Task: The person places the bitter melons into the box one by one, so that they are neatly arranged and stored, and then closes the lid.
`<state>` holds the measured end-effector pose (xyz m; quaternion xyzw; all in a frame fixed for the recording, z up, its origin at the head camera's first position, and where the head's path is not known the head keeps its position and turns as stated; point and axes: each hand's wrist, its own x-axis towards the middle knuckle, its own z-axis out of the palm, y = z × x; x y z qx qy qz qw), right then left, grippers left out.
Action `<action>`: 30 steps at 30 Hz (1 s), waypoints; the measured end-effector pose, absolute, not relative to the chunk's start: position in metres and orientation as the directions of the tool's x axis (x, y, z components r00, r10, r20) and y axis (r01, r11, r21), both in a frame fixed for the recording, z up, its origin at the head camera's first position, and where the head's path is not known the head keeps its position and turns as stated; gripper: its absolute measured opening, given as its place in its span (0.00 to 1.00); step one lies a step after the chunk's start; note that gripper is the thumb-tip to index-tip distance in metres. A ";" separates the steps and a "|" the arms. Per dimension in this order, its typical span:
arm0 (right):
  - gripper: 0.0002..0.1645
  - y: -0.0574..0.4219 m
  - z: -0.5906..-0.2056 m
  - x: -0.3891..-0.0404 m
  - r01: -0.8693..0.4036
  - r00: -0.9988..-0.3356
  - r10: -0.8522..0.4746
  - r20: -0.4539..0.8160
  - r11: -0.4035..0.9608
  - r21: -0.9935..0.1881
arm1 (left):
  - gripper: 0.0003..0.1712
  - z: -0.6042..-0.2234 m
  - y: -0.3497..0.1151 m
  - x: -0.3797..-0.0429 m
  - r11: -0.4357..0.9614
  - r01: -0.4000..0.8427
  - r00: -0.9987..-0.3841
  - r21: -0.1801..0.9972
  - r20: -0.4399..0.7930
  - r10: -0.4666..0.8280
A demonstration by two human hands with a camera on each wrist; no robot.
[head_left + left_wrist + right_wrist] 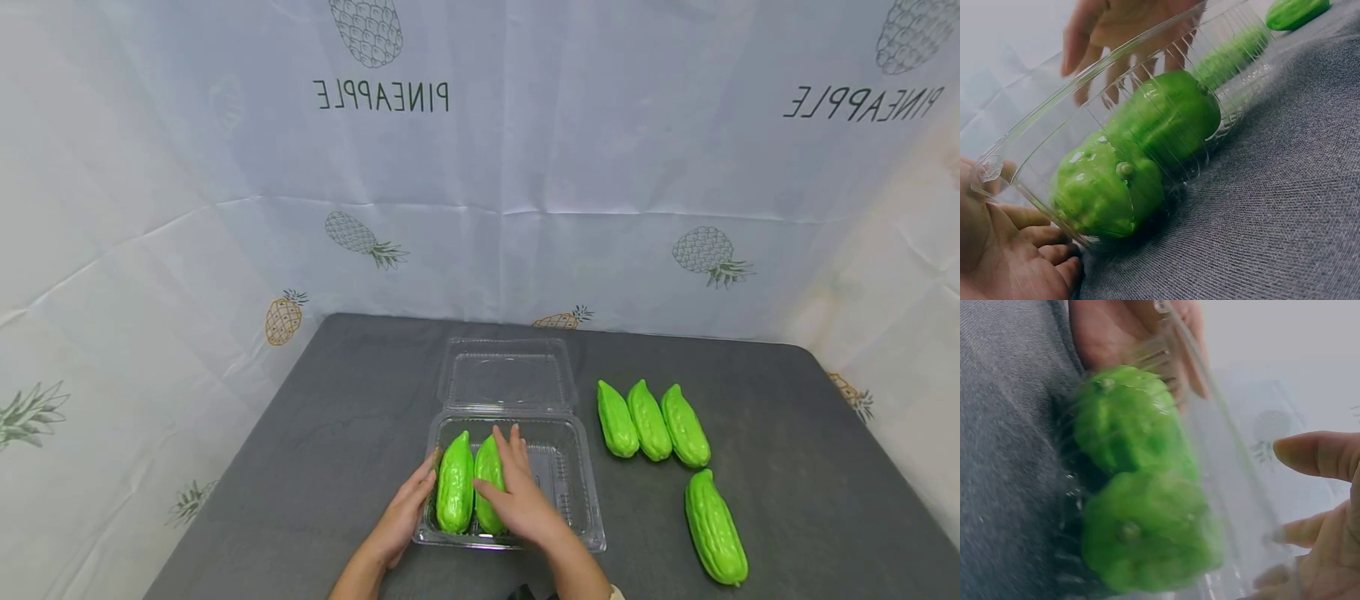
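Note:
A clear plastic clamshell box [588, 492] lies with its lid folded back, holding two green bitter melons side by side. The left melon [455, 483] lies along the left wall and the second melon [487, 475] lies right beside it. My left hand [405, 512] rests against the box's left wall from outside, fingers extended, as the left wrist view shows. Above the second melon is my right hand [517, 496], its thumb and fingers spread. In the right wrist view those fingers [1310, 531] look apart from the melons [1147, 531].
Three more bitter melons [649, 421] lie in a row right of the box, and a single one [715, 527] lies nearer the front. The open lid [506, 375] extends toward the back of the dark grey table [360, 400]. A pineapple-print curtain [502, 167] hangs behind.

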<state>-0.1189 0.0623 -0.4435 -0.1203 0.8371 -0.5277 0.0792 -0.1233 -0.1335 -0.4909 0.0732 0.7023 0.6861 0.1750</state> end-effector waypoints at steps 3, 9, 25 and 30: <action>0.46 0.068 -0.440 -0.116 -0.132 -0.956 -0.294 0.008 0.406 -0.904 | 0.37 -0.491 -0.133 -0.124 0.048 -0.136 -0.927 0.990 -0.144 0.346; 0.44 0.080 -0.434 -0.110 -0.153 -0.956 -0.290 0.035 0.396 -0.905 | 0.38 -0.492 -0.134 -0.125 0.052 -0.131 -0.924 0.990 -0.141 0.356; 0.51 0.127 -0.426 -0.098 -0.153 -0.980 -0.185 0.070 0.486 -0.861 | 0.37 -0.493 -0.133 -0.124 0.044 -0.130 -0.929 0.991 -0.137 0.343; 0.52 0.144 -0.431 -0.103 -0.163 -0.982 -0.172 0.084 0.522 -0.837 | 0.37 -0.493 -0.133 -0.125 0.050 -0.128 -0.930 0.991 -0.137 0.341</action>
